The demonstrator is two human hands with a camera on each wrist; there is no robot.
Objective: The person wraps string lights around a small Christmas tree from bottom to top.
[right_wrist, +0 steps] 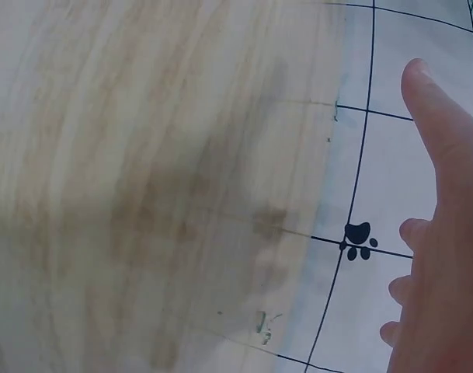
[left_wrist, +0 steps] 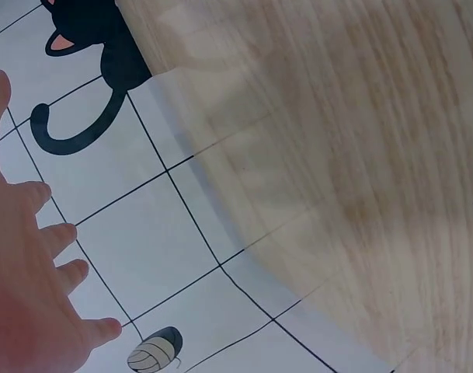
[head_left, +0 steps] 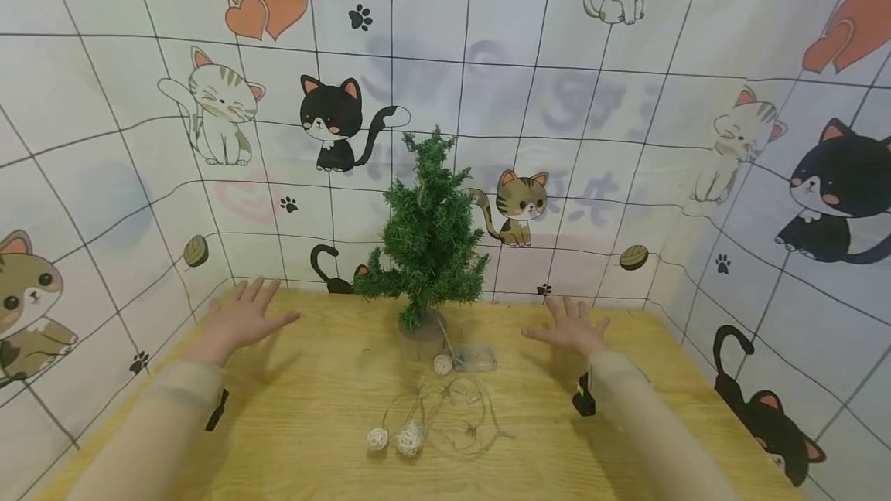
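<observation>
Table (head_left: 299, 408) back edge is walled; left hand (head_left: 241, 322), right hand (head_left: 572, 328) are splayed, nothing held; bushy green tree (head_left: 431, 234) is flanked with gaps.

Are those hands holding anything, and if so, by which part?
Nothing is held. The left hand and right hand are spread, one on either side of the small tree, touching neither it nor the white balls.

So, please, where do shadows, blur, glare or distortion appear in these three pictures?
Head view: grid lines on the white cat-print backdrop bend, through folds or lens, I cannot tell which; the clear rectangular box looks hazy. Left wrist view: soft shadow dims the yellowish wood-grain tabletop. Right wrist view: soft-edged shadows cross that tabletop, with no strong glare.
</observation>
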